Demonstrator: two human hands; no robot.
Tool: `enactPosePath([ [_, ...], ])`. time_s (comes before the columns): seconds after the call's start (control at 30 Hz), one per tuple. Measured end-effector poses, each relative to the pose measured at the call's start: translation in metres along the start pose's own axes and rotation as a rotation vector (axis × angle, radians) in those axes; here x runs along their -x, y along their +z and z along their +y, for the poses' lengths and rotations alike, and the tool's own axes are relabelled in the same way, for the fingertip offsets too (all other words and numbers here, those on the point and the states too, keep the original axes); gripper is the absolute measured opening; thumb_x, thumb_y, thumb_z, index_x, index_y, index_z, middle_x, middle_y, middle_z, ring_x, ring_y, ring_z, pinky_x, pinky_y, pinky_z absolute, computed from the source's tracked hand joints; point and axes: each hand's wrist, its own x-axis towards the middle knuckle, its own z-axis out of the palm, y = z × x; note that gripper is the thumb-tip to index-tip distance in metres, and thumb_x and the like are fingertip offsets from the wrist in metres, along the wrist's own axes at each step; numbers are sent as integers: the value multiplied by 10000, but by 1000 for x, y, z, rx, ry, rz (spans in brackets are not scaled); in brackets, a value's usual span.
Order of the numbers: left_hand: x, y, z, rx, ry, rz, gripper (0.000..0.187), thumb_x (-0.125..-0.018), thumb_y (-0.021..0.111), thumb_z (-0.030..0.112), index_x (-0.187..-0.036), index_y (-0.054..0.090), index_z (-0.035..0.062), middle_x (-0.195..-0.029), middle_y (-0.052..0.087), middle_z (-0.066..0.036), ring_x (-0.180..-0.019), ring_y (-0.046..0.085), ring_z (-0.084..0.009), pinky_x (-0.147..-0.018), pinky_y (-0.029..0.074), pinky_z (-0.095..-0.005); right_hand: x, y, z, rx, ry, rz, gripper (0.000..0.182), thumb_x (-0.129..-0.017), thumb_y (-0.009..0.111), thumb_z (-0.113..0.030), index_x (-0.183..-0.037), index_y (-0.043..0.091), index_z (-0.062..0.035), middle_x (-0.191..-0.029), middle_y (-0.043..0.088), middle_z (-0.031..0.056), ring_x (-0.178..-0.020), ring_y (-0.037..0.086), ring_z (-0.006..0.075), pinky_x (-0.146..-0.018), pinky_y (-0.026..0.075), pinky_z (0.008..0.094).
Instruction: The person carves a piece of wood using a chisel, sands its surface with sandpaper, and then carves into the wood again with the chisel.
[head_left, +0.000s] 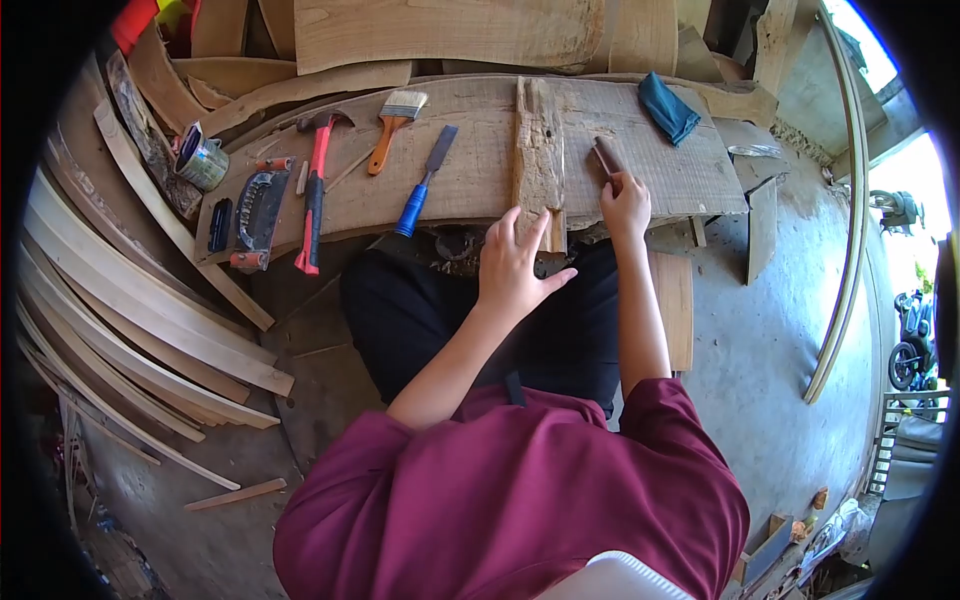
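- The right hand [627,205] is closed around the near end of a brown piece [604,156], narrow and smooth-looking, with its far end sticking out past the fingers.
- The left hand [513,262] is spread wide, thumb well away from the fingers; its fingertips reach the near end of the rough wood [540,145], though I cannot tell whether they press on it.
- The rough wood is a long, straight-sided strip, pitted and splintery along its face; it lies ahead of the left hand and just left of the brown piece.
- Under it stretches a broad plank [475,120] with a curved far edge and coarse, visible grain.
- Beyond the right hand, a crumpled teal cloth [669,110] lies near the plank's right end.
- Left of the rough wood lie a chisel [411,208] with a glossy blue handle, a bristle brush [381,145] with a wooden handle, a red-and-black hammer [314,195] and an orange-ended metal tool [263,212].
- Past these stand a paint-smeared tin [204,163] and, on the floor [790,300], curved pale wooden strips [160,290].
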Motion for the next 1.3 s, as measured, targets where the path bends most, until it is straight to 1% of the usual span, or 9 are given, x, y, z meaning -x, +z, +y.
enactPosePath([
  [0.47,-11,17,-12,8,-68,17,703,-605,853,380,-1218,616,130,-1319,443,-208,-1097,542,-398,-939,473,-452,75,-79,-33,-484,235,30,234,-767,762,-177,-717,621,4,-633,616,96,-544,622,199,-551,482,313],
  [0.53,-11,10,-22,226,-41,162,656,-633,823,353,-1207,620,110,-1263,504,-217,-1136,543,-399,-964,458,-450,84,-80,-28,-532,161,60,171,-752,730,-101,-716,603,8,-655,602,86,-546,591,188,-551,468,296],
  [0.7,3,-3,-53,596,-131,11,620,-746,704,326,-1259,558,10,-1239,562,-182,-1170,553,-266,-998,419,-363,93,-95,-31,-470,10,79,70,-707,655,2,-717,588,20,-808,605,90,-571,538,166,-546,454,284],
  [0.77,13,-3,-58,1096,-310,-28,510,-804,631,239,-1251,568,2,-1243,566,-151,-1170,545,-238,-996,419,-356,93,-100,-34,-476,0,83,55,-692,634,28,-720,587,25,-870,606,96,-583,525,161,-546,452,281],
  [0.87,18,1,-71,1184,-356,30,474,-855,554,210,-1259,547,-38,-1241,571,-124,-1166,531,-196,-1012,393,-327,92,-105,-35,-485,32,89,56,-691,623,50,-721,578,36,-932,606,105,-599,538,158,-545,451,274],
  [1.13,10,-24,-61,467,-449,271,363,-968,544,292,-1195,605,15,-1142,626,-96,-1060,570,-173,-933,406,-278,82,-100,-25,-482,24,86,73,-707,608,61,-750,555,38,-994,656,162,-611,565,182,-574,473,299],
  [1.17,3,-27,-62,281,-231,373,301,-925,626,240,-1149,627,39,-1104,637,-108,-1031,593,-219,-890,442,-310,79,-98,-26,-483,25,85,73,-707,608,61,-750,555,38,-994,656,162,-611,565,182,-574,473,299],
  [1.23,-3,-32,-58,125,-82,376,303,-903,646,227,-1141,630,40,-1113,635,-119,-1022,599,-245,-877,454,-335,74,-93,-29,-445,65,-13,186,-736,576,61,-909,519,24,-995,655,218,-640,611,274,-598,485,362],
  [1.3,-16,-42,-44,-64,87,370,334,-837,716,222,-1109,645,42,-1074,654,-131,-982,626,-289,-877,462,-393,67,-84,-35,-446,16,-31,277,-769,539,69,-1032,486,0,-946,657,201,-649,618,280,-603,486,347],
])
